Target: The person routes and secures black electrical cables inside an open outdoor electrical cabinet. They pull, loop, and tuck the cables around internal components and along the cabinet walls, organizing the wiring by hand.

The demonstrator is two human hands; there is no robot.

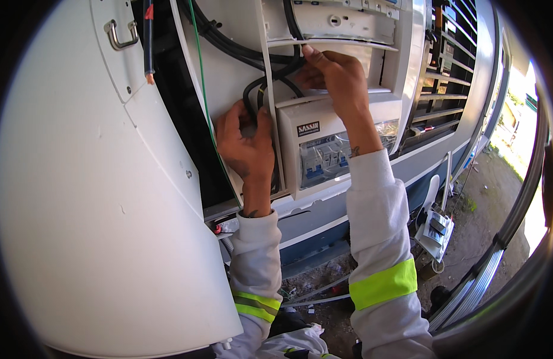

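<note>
My left hand point(245, 143) reaches into the narrow left bay of a white enclosure, its fingers curled round a looped black cable point(249, 99). Up and to the right, my right hand point(336, 75) is closed on the same group of black cables where they pass the white divider point(266, 54); its thumb is by the shelf edge, and some fingertips are hidden. Thick black cables point(228, 45) curve in from the upper left and cross here. Below my right hand sits a white breaker box point(291, 161) with a clear window over several blue-levered breakers point(330, 158).
A large white panel door point(109, 209) with a metal handle point(122, 36) fills the left. A thin green wire point(202, 78) and a black cable with bare copper end point(149, 60) hang nearby. Metal louvres point(444, 84) stand at right. A white chair point(435, 230) holding items is on the ground.
</note>
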